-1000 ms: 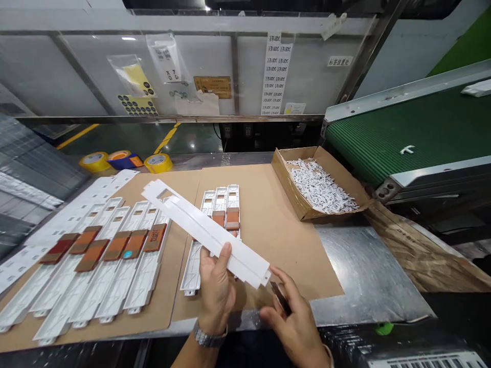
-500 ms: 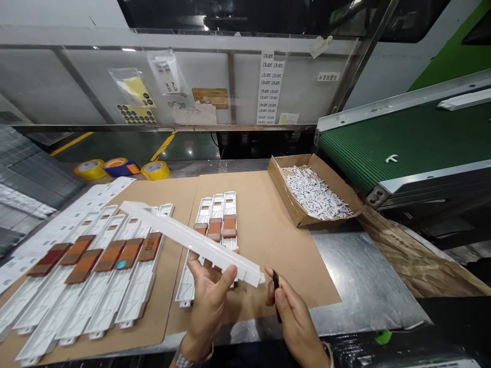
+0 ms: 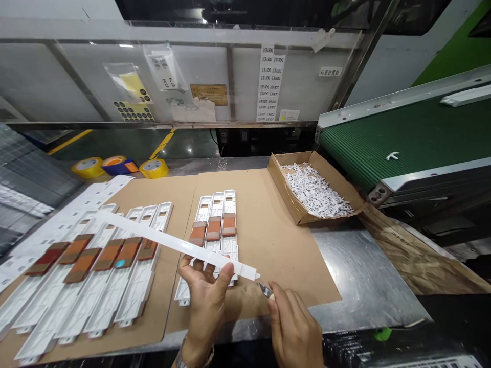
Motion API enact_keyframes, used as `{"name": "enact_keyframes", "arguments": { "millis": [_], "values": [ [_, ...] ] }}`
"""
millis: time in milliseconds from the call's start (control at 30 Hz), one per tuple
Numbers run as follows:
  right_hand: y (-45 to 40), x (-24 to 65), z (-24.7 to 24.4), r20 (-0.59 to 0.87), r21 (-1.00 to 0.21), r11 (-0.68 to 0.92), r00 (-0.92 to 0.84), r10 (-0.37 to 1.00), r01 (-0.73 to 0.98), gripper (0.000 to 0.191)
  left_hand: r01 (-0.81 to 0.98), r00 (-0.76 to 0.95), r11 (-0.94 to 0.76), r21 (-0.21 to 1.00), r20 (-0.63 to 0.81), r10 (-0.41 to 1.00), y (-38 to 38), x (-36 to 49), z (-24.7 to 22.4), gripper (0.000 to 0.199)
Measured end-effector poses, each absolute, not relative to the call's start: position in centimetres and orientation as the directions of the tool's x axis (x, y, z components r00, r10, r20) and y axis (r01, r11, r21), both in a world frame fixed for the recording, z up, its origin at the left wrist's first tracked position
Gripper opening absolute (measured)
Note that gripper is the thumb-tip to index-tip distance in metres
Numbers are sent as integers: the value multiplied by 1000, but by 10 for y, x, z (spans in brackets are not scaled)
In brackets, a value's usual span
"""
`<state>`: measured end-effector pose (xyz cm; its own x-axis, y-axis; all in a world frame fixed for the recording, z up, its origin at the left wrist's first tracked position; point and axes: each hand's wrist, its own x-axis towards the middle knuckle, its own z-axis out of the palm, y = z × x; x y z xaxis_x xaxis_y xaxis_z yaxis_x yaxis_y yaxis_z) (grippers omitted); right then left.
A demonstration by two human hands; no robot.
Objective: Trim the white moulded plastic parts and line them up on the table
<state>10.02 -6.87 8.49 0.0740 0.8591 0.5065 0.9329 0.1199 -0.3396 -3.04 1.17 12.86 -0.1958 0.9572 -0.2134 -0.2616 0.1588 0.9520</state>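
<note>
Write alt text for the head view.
The left hand holds a white plastic strip; the right hand pinches a small blade near its end. Rows of white parts lie on a cardboard sheet, beside a box of white scraps.

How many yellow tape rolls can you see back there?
2. One yellow tape roll lies left of a blue and orange item, the other yellow tape roll right of it, both beyond the cardboard sheet. More could be hidden.

Factory assembly line: green belt conveyor [image 3: 395,138] alongside a cardboard-topped steel workbench [image 3: 364,271]. Printed label strip [image 3: 270,82] on a clear acrylic guard [image 3: 65,87]. Rolls of yellow packing tape [image 3: 154,168]; yellow floor marking [image 3: 163,143] beyond.
</note>
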Motion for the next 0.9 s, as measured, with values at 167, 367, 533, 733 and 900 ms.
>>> {"name": "enact_keyframes", "arguments": {
  "millis": [167,367,533,733,900],
  "values": [
    [-69,98,83,483,-340,109,74,873,934,26,-267,-192,162,950,-217,957,12,-31,122,76],
    [-70,99,79,455,-335,101,67,888,937,27,-262,-205,150,954,-206,957,10,-28,125,78],
    [-70,99,79,446,-328,83,76,892,941,28,-201,-221,163,966,-207,953,10,-29,129,72],
    [-69,101,80,457,-306,79,73,887,949,28,-205,-214,153,967,-197,957,9,-27,128,68],
    [-65,108,75,472,-315,26,133,871,949,32,-285,-183,160,945,-217,959,9,-27,122,71]
  ]
}}
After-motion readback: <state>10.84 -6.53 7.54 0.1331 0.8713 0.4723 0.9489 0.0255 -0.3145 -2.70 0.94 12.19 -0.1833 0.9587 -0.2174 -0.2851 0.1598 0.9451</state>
